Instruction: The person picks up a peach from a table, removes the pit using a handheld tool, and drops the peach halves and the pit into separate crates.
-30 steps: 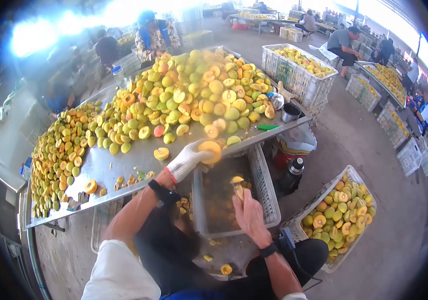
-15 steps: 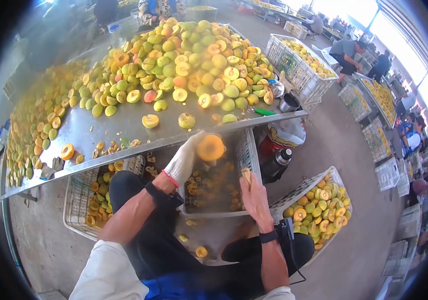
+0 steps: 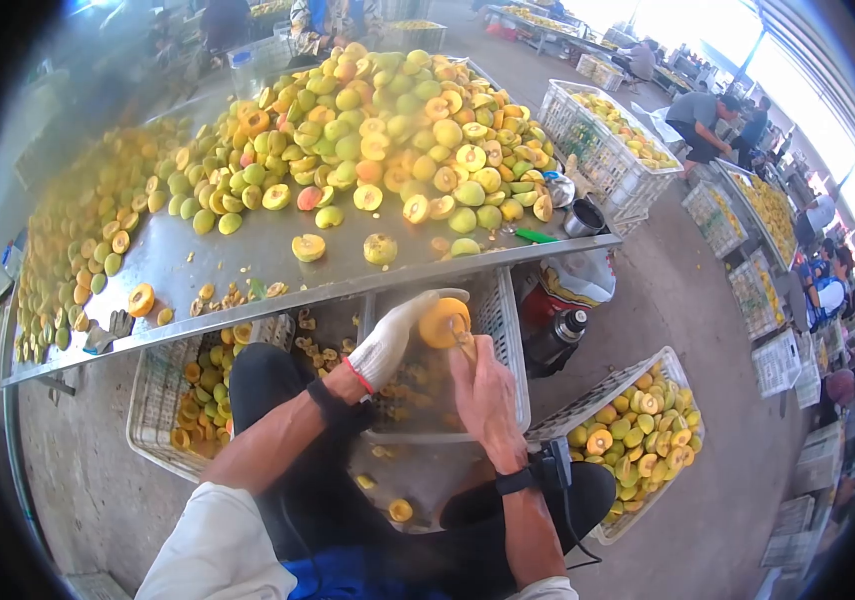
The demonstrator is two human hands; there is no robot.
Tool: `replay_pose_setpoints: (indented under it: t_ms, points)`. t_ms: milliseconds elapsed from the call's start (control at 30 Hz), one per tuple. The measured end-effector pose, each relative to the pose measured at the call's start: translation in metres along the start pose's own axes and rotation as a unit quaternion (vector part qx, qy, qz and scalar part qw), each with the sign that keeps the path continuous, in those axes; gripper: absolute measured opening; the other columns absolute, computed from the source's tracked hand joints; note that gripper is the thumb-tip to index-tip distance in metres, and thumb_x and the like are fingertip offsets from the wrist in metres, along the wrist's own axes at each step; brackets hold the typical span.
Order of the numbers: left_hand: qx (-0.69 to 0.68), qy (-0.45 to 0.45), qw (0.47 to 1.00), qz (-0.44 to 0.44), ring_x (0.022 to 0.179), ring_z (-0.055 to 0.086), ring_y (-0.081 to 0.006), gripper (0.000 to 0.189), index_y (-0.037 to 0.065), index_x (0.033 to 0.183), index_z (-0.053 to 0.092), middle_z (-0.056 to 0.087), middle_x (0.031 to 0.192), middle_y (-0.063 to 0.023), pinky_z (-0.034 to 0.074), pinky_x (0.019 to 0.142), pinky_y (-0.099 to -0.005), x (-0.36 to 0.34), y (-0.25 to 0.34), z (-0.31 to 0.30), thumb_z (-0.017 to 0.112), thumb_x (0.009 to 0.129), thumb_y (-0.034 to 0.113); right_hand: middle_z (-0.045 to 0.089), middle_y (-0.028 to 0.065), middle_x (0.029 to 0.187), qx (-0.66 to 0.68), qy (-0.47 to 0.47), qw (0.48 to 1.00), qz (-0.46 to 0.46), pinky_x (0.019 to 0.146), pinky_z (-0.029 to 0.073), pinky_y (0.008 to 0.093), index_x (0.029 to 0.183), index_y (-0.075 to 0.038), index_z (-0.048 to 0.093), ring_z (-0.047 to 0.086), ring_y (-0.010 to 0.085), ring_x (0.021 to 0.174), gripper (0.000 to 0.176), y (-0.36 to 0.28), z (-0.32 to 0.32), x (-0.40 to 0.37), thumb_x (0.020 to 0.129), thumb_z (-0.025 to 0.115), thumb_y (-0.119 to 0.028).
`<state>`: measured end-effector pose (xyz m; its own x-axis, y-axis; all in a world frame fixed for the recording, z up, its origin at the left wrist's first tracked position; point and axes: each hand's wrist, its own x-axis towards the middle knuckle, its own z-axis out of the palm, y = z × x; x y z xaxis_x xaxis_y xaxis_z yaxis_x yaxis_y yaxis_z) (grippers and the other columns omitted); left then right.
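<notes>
My left hand (image 3: 395, 338), in a white knit glove with a red cuff edge, is closed round a halved yellow peach (image 3: 438, 325), its cut face turned up. Bare, my right hand (image 3: 488, 395) grips a small pitting tool (image 3: 467, 346) with a pale handle. The tool's tip meets the peach's middle; its exact shape is blurred. Both hands are above a grey crate (image 3: 520, 385) with pits and scraps at its bottom. Just beyond them, a metal table (image 3: 278, 245) bears a big heap of halved peaches (image 3: 348, 130).
A crate of peach halves (image 3: 638, 430) stands at right, another crate (image 3: 163, 455) at left. By the table's right end are a black thermos (image 3: 558, 338), a metal cup (image 3: 583, 218) and a green-handled knife (image 3: 535, 236). A dark glove (image 3: 110, 332) lies at left. Other people work farther back.
My right hand has moved up and left, bringing the pitting tool onto the peach half. My left hand has shifted slightly right and down, still holding the peach.
</notes>
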<state>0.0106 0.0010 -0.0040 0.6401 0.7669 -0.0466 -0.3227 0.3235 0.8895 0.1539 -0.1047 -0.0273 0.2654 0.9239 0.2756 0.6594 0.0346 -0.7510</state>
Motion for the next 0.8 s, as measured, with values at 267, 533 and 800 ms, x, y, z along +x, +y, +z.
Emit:
replay_pose_setpoints:
  t_ms: [267,533,800]
  points:
    - [0.045,-0.008,0.996,0.080,0.103,0.064,-0.0140,0.049,0.002,0.124,0.066,0.069,0.112,-0.0088,0.051,0.096,-0.0314,0.002,-0.016,0.007,0.039,0.113,0.042,0.065,0.0307,0.081,-0.026,-0.013,0.999,0.042,0.066,0.048,0.0573,0.105,0.000,0.054,0.063,0.0531,0.081,0.027,-0.007,0.003,0.001,0.103,0.062,-0.025]
    - [0.149,0.095,0.977,0.120,0.077,0.061,-0.0105,0.054,0.001,0.104,0.071,0.069,0.083,-0.0047,0.051,0.074,-0.0277,0.001,-0.006,0.024,0.038,0.113,0.042,0.063,0.0291,0.075,0.085,-0.012,0.996,-0.007,0.059,0.048,0.0519,0.092,0.001,0.054,0.061,0.0503,0.070,0.027,-0.011,0.012,0.000,0.104,0.062,-0.023]
    - [0.111,0.020,0.991,0.077,0.072,0.066,-0.0131,0.061,0.000,0.101,0.072,0.071,0.079,-0.0065,0.052,0.066,-0.0296,0.013,-0.004,0.017,0.037,0.111,0.049,0.036,-0.0086,0.060,0.541,-0.305,0.741,0.256,0.037,0.022,0.0203,0.077,-0.015,0.045,0.030,0.0002,0.043,0.051,-0.006,-0.005,0.000,0.109,0.046,-0.055]
